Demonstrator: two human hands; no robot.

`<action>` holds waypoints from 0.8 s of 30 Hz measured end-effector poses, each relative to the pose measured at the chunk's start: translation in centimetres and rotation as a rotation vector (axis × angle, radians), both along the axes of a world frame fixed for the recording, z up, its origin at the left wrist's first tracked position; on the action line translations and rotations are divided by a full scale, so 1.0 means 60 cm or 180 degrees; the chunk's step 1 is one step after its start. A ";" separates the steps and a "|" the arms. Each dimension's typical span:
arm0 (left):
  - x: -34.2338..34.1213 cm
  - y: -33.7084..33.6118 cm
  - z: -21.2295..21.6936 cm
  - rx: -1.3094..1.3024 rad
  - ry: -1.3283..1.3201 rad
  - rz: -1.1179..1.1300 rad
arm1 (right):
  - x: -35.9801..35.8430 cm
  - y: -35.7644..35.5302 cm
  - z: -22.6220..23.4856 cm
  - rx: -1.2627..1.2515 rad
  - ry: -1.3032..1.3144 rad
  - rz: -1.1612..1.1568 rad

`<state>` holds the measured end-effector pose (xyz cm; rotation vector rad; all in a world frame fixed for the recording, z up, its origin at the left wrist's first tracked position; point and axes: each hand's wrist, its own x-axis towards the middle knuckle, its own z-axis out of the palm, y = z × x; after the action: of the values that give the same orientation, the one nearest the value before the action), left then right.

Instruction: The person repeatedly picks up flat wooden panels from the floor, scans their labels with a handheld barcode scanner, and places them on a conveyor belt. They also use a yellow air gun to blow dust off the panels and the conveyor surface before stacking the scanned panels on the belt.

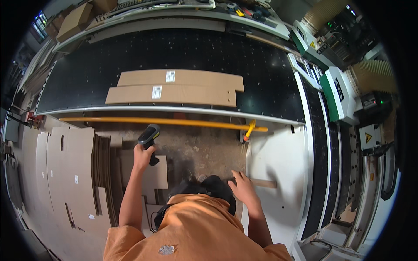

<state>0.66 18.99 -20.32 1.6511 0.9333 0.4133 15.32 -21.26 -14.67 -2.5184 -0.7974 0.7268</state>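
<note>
My left hand (pixel 143 156) is wrapped round the grip of a dark grey handheld barcode scanner (pixel 149 134), held up in front of the machine table. The scanner's head points up and away from me. My right hand (pixel 242 188) hangs in the air near the white panel on the right, fingers stretched apart and nothing in them. Beyond both hands, two long brown panels (pixel 180 78) lie side by side on the black table (pixel 174 48), each with a white label (pixel 156 92). The nearer panel has small holes at its right end.
A yellow bar (pixel 174 121) runs along the table's front edge, with a yellow-handled tool (pixel 249 130) hanging at its right. Stacked brown panels (pixel 69 169) stand at my left. To the right is a white side panel (pixel 278 174), and beyond it a green-and-white machine head (pixel 342 93) with hoses.
</note>
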 end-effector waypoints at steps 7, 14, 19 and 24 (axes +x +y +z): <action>0.255 0.093 0.092 -0.0340 -0.1091 0.0237 | 0.139 0.075 -0.165 -0.0424 0.0568 0.0073; 0.407 0.225 0.135 -0.0406 -0.1109 0.0696 | 0.278 0.165 -0.410 -0.0115 0.1117 0.0278; 0.474 0.278 0.098 -0.0304 -0.0900 0.1179 | 0.304 0.242 -0.598 -0.0942 0.1004 0.1767; 0.488 0.292 0.048 0.0017 -0.0576 0.1282 | 0.280 0.300 -0.667 -0.0343 0.1021 0.3450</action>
<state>29.95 36.50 -17.47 1.3998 1.1271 0.8245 32.10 -3.24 -54.68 -1.7974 -2.0295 1.4560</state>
